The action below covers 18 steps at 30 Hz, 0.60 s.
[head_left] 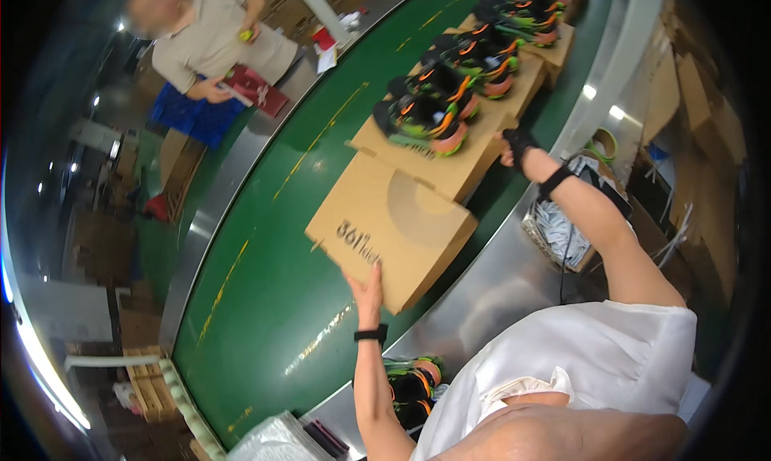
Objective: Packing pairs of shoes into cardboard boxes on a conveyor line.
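A closed brown cardboard shoe box (426, 244) lies on the green conveyor belt in front of me. My left hand (368, 299) grips its near left edge, thumb on the lid and the other fingers partly hidden at the side. My right hand (518, 150), in a black partial glove, is raised beside another box (470, 165) farther up the belt. Its fingers are curled, and what they hold, if anything, is hard to make out. A pair of black, green and orange sneakers (430, 112) stands on that farther box. Black bands circle both my wrists.
More boxes topped with sneakers (522, 15) line the far belt. At right, a carton of paper slips (554, 228) stands beside a green tape roll (602, 144). Sneakers (414, 385) and a plastic-wrapped stack (277, 441) lie near me. Across the belt, a person holds a dark red box (255, 90).
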Each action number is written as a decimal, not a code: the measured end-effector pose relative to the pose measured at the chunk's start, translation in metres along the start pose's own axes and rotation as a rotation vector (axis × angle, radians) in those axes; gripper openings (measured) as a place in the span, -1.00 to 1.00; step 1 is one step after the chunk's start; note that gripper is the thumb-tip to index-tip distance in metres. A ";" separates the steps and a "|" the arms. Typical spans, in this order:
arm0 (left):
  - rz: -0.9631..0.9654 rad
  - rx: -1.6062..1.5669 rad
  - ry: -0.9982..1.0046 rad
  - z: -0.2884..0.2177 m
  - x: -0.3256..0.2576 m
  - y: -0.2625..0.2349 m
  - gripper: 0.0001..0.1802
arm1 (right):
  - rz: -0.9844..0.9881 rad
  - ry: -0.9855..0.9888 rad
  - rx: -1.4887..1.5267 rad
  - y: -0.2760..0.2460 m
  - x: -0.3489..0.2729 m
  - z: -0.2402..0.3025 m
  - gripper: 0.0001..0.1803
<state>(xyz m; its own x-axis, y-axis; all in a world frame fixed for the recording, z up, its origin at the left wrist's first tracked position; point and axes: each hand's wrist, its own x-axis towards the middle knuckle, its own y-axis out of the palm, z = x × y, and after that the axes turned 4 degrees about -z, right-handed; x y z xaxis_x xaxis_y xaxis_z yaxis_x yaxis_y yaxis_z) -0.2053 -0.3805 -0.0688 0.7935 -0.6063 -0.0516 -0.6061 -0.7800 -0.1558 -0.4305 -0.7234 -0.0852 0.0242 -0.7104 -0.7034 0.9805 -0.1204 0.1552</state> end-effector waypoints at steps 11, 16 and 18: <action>0.110 0.083 -0.165 -0.081 0.018 0.039 0.01 | 0.607 -1.531 -1.501 0.028 -0.171 -0.094 -0.19; -0.119 0.329 0.117 -0.131 -0.010 0.030 -0.02 | 0.694 -1.294 -0.941 0.044 -0.177 -0.125 -0.23; -0.105 0.441 0.010 -0.155 -0.025 0.021 -0.06 | 0.770 -1.020 -0.693 0.040 -0.192 -0.122 -0.36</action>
<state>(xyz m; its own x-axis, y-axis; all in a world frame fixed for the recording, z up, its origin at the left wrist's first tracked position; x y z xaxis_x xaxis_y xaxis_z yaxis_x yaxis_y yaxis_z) -0.2461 -0.4060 0.0824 0.8477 -0.5305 -0.0042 -0.4397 -0.6981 -0.5650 -0.3718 -0.5078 -0.0286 0.7208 -0.6529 0.2328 0.6914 0.6536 -0.3079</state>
